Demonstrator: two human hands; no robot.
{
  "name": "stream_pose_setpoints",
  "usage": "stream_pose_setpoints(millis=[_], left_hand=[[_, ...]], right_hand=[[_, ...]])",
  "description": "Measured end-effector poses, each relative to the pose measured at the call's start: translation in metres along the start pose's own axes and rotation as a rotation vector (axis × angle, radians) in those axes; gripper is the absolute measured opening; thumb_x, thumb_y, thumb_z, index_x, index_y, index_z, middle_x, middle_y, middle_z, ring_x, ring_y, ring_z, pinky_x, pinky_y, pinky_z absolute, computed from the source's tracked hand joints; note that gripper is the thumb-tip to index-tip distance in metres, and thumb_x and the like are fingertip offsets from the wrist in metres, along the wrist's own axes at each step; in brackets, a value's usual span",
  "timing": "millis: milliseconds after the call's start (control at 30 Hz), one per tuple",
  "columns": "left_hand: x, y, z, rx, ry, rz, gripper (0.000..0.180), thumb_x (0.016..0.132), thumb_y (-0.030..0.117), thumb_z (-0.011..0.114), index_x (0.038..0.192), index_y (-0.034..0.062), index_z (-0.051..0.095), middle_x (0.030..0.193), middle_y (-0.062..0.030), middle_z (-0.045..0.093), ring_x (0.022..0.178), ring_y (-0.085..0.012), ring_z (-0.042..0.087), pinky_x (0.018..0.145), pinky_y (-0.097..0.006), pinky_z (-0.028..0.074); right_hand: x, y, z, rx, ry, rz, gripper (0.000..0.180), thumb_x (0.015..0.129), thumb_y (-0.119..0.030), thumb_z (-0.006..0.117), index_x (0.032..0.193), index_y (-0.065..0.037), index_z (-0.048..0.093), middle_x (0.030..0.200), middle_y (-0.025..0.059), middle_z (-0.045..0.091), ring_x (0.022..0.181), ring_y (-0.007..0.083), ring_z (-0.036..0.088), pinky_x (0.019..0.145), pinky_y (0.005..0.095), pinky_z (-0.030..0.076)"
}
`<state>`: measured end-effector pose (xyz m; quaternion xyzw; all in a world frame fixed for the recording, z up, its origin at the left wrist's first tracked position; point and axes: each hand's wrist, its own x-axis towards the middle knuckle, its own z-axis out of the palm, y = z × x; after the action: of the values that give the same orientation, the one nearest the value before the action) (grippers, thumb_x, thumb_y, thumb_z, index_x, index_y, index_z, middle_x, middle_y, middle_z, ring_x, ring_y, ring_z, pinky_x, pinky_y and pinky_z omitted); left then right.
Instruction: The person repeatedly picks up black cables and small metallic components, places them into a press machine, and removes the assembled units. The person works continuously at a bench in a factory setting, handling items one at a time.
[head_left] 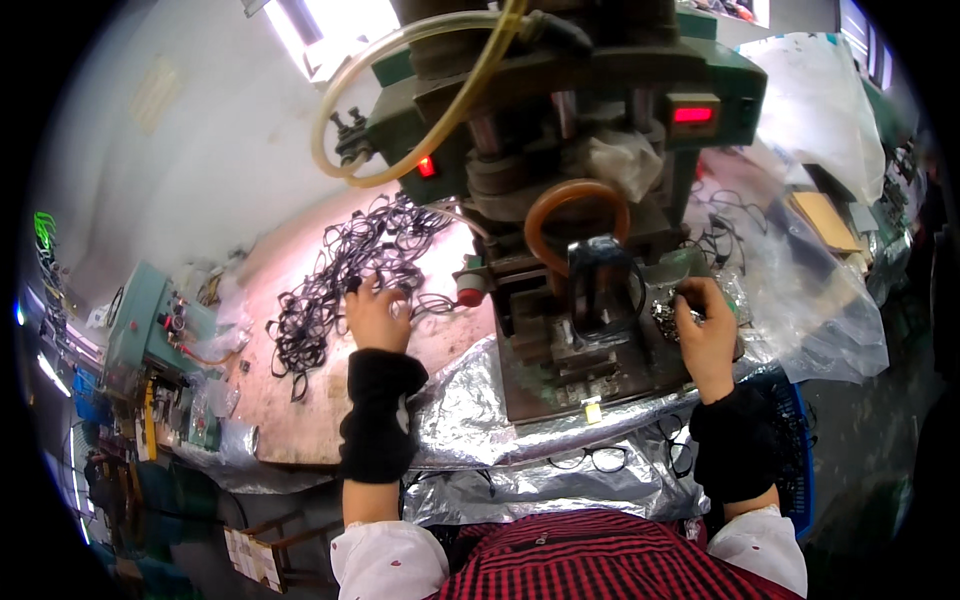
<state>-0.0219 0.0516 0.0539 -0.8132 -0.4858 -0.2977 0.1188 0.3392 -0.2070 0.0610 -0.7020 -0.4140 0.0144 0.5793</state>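
My left hand [377, 315] rests on a heap of thin black wire loops [345, 270] spread over the worn wooden bench [290, 400], fingers curled into the tangle. My right hand [706, 330] reaches to a small pile of shiny metal bits [664, 318] on the right side of a green press machine [560, 110], fingertips pinching among them. Both wrists wear black sleeve cuffs. Between the hands stands the dark press fixture [598, 290] with an orange ring above it.
Crinkled silver foil [480, 420] covers the bench front. Yellow and clear hoses [400, 90] loop off the machine. Clear plastic sheeting [820, 300] lies at right, a blue crate [800, 450] below it. A smaller green device [150, 320] sits at left.
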Motion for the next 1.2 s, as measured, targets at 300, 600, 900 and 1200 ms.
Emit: stream_pose_setpoints(millis=[300, 600, 900, 1200], left_hand=[[-0.049, -0.008, 0.027, -0.062, 0.047, 0.053, 0.015, 0.081, 0.009, 0.070, 0.095, 0.0046, 0.069, 0.121, -0.0206, 0.061, 0.098, -0.0376, 0.054, 0.086, -0.046, 0.043], [0.008, 0.033, -0.052, -0.904, 0.464, -0.239, 0.019, 0.103, 0.012, 0.048, 0.115, -0.0001, 0.055, 0.093, -0.0078, 0.064, 0.084, -0.0139, 0.060, 0.080, -0.025, 0.048], [-0.067, 0.087, -0.032, -1.268, -0.009, -0.682, 0.037, 0.102, 0.016, 0.046, 0.136, 0.0021, 0.050, 0.099, -0.0031, 0.055, 0.089, -0.0101, 0.051, 0.079, -0.024, 0.042], [-0.018, 0.122, -0.092, -1.253, 0.285, -0.458, 0.039, 0.106, 0.025, 0.040, 0.135, 0.0017, 0.052, 0.107, -0.0051, 0.056, 0.086, -0.0126, 0.047, 0.080, -0.025, 0.040]], right_hand=[[-0.040, 0.028, -0.048, -0.142, 0.135, 0.006, 0.011, 0.085, 0.001, 0.063, 0.095, 0.001, 0.066, 0.094, 0.0104, 0.066, 0.088, 0.0234, 0.063, 0.079, 0.0311, 0.047], [-0.012, -0.067, -0.016, 0.147, -0.129, -0.143, 0.021, 0.079, 0.001, 0.067, 0.100, -0.001, 0.071, 0.096, 0.0129, 0.070, 0.090, 0.0247, 0.066, 0.081, 0.0310, 0.050], [-0.019, -0.068, 0.039, 0.669, -0.177, 0.197, 0.040, 0.083, 0.001, 0.068, 0.122, 0.003, 0.056, 0.099, 0.0093, 0.067, 0.093, 0.0126, 0.064, 0.083, 0.0254, 0.049], [-0.025, -0.105, 0.030, 0.734, -0.259, 0.140, 0.051, 0.085, 0.000, 0.065, 0.133, 0.004, 0.047, 0.109, 0.0124, 0.066, 0.101, 0.0167, 0.062, 0.089, 0.0283, 0.048]])
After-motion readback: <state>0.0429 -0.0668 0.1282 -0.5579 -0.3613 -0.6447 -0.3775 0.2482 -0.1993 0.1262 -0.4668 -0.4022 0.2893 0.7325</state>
